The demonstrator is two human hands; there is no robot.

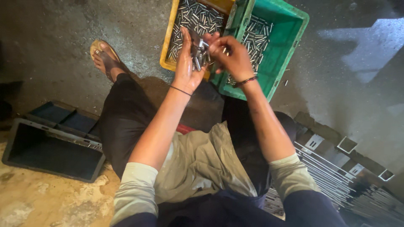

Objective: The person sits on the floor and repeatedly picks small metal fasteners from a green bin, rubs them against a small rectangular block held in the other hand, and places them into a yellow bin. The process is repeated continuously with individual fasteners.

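Note:
My left hand [186, 63] is raised palm-up over the gap between two crates and cups a bunch of small metal pins [198, 52]. My right hand [230, 54] is right beside it, fingertips pinching at the pins in the left palm. Behind the hands, a yellow crate [167, 46] holds several loose shiny pins. To its right a green crate [286, 42] also holds several pins. I sit on the floor with knees apart.
A black rectangular tray [50, 153] lies on the floor at the left, with dark blue trays [63, 115] behind it. A stack of square metal tubes [349, 176] lies at the right. My sandalled foot [105, 59] rests near the yellow crate.

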